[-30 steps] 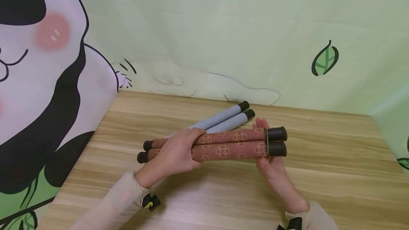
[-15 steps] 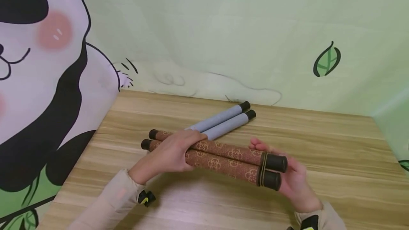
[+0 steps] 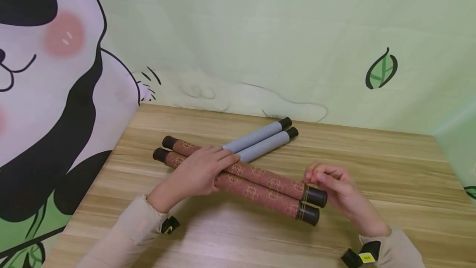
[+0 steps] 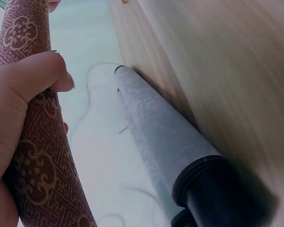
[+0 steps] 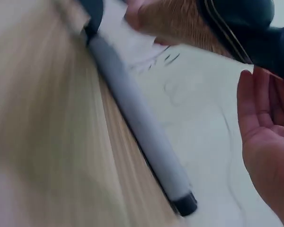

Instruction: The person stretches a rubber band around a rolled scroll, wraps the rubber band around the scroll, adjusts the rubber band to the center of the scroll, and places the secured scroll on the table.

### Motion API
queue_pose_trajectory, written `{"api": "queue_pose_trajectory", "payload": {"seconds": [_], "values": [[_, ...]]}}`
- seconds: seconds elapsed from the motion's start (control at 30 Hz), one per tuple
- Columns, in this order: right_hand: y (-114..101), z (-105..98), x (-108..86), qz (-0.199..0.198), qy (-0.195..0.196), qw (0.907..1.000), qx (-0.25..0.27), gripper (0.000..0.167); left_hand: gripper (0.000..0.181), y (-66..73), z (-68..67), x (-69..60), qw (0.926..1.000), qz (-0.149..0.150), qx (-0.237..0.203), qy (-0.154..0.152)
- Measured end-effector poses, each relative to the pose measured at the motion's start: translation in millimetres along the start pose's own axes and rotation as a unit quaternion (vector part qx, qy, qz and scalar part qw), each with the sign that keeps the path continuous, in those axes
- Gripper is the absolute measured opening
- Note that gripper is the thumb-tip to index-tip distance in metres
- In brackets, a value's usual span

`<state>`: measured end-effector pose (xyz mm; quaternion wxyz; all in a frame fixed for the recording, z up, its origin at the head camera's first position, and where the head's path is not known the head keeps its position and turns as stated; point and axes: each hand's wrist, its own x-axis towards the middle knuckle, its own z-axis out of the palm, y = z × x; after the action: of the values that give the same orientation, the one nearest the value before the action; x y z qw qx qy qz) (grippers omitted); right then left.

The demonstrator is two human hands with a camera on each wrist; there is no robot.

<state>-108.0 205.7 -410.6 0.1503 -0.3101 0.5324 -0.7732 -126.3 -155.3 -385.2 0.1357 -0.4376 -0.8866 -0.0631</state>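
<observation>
My left hand (image 3: 198, 171) grips two red-brown, flower-patterned scroll rollers (image 3: 256, 171) together near their middle. They lie side by side, slanting down to the right, with black end caps; in the left wrist view the thumb curls over the patterned scroll (image 4: 38, 161). A thin yellowish elastic band (image 3: 303, 204) loops round both rollers beside the right caps. My right hand (image 3: 342, 191) is beside these ends, thumb and fingertips close together by the band's top. Whether they pinch the band cannot be told. In the right wrist view, the right hand (image 5: 270, 142) is partly hidden by a black cap.
A pair of grey-blue scroll rollers (image 3: 262, 144) with black caps lies on the wooden table (image 3: 372, 164) behind the red-brown ones, partly covered by them. A green cloth backdrop (image 3: 260, 44) with a panda print (image 3: 79, 90) stands behind and to the left.
The right ends of the red-brown rollers have swung down toward me, while the left ends have risen. My right hand has moved from behind those ends to their right, bringing thumb and fingertips together.
</observation>
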Motion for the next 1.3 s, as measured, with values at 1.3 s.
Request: {"api": "queue_pose_trajectory", "payload": {"seconds": [1.3], "values": [[1.1, 18.1, 8.0, -0.447, -0.088, 0.5459, -0.703, 0.033, 0.073, 1.9, 11.8, -2.8, 0.9961, -0.025, 0.084, -0.014]]}}
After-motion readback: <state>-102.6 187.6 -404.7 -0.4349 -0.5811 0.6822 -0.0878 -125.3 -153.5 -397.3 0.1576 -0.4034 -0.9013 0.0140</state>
